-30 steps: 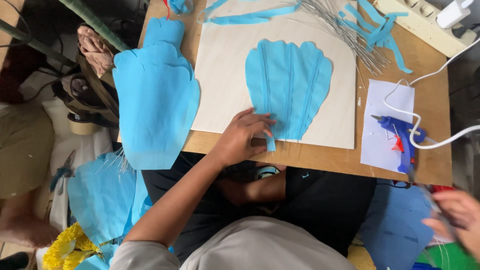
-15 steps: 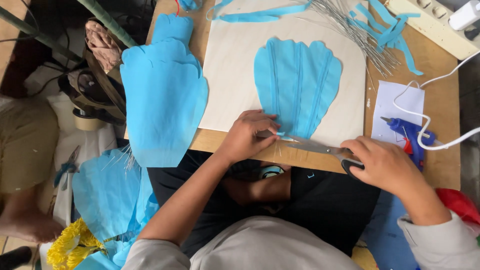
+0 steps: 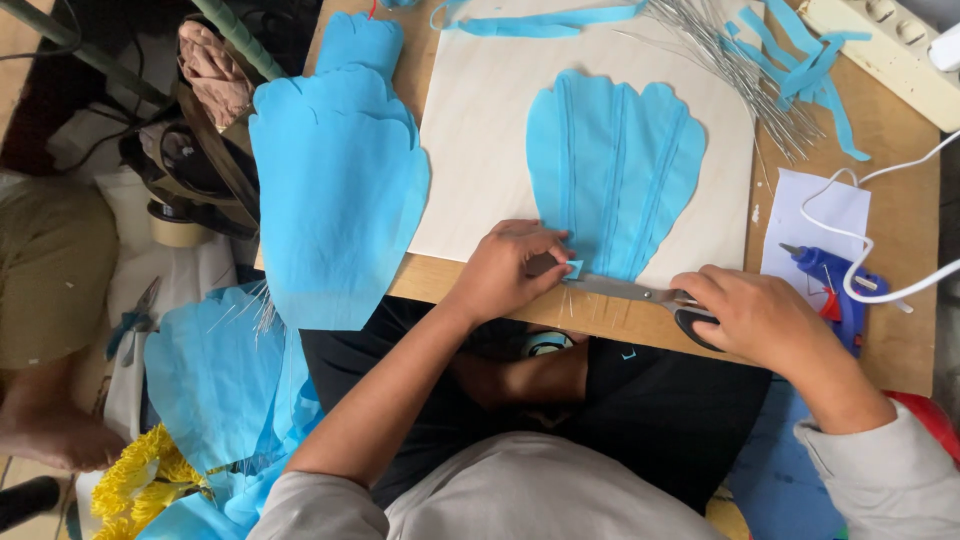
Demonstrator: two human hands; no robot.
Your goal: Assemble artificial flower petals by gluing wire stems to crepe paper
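Right hand (image 3: 765, 320) holds scissors (image 3: 640, 293) lying crosswise, blades pointing left at petal (image 3: 615, 170)

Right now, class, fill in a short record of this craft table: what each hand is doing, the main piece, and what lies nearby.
left hand: pinning the narrow base of the blue shell-shaped paper petal
right hand: gripping the black-handled metal scissors, blades at the petal's base
surface: pale cardboard sheet on the wooden table
right of sheet: blue hot glue gun on white paper
top: bundle of thin silver wires, blue paper strips
left: larger blue petal stack
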